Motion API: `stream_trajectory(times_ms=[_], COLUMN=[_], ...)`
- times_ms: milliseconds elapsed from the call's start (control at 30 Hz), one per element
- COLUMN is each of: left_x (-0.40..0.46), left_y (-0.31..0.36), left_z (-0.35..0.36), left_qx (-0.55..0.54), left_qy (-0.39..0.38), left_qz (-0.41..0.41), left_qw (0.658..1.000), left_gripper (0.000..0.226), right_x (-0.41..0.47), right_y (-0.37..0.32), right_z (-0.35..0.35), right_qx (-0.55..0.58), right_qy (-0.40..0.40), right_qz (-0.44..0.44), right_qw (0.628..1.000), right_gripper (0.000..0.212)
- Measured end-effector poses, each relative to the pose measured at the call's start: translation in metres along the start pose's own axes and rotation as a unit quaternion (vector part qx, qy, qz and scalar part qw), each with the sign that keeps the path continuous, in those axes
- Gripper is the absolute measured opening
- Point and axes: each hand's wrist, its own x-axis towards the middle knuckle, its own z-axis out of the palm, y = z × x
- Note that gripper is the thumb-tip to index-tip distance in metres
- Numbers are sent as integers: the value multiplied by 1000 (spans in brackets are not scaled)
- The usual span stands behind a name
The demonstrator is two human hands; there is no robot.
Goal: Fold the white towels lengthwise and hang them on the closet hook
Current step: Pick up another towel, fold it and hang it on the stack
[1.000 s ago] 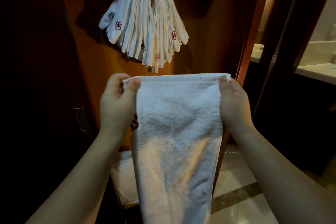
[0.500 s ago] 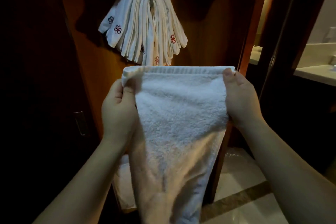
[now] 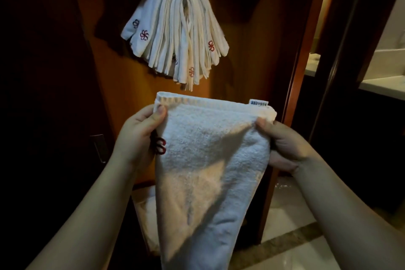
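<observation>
A white towel hangs in front of the person, held up by its top edge, its long axis running straight down and out of view at the bottom. The top edge lies nearly level, dipping a little toward the right, with a small label standing up near the right corner. The left hand pinches the upper left corner, thumb on the near face and fingers behind, just above a red emblem stitched at the towel's left edge. The right hand pinches the upper right corner, where the cloth bunches into a fold. Above and behind, a bundle of folded towels drapes over the closet hook against the wooden closet wall, their ends pointing down and fanning outward.
</observation>
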Motion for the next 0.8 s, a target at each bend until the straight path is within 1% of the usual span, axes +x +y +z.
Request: stream_trajectory(times_ms=[100,133,233,300,367,467,500,567,700,733,800], left_x=[3,3,2,-5,-18,-42,-50,-66,-89,-92,-95], left_y=[-9,-13,-35,-51,-65,-80,-84,-89,-90,-89,-88], left_z=[-5,-5,-7,-3,7,24,30,40,57,59,64], left_qx=[5,17,91,120,130,156,160,168,163,158,146], left_qy=[4,15,87,128,160,195,205,213,206,197,174], left_qz=[-25,-39,-78,-83,-82,-68,-60,-38,-13,-12,-14], left_qw=[1000,999,989,981,975,966,964,962,965,967,974], left_gripper=[22,21,22,23,24,29,29,28,27,26,22], right_x=[11,15,27,32,32,23,18,9,-3,-4,-5], right_y=[4,7,23,38,54,84,93,111,132,136,139], right_z=[-1,-1,3,9,16,29,34,47,63,64,67], right_qx=[3,-4,-4,2,-5,-75,-110,-166,-263,-280,-304], right_qy=[62,87,176,252,330,406,418,418,372,353,313], right_qz=[2,6,38,33,10,-22,-27,-40,-62,-62,-63], right_qw=[998,996,984,967,944,910,901,892,888,891,897], right_gripper=[58,56,41,30,21,13,13,20,34,34,22])
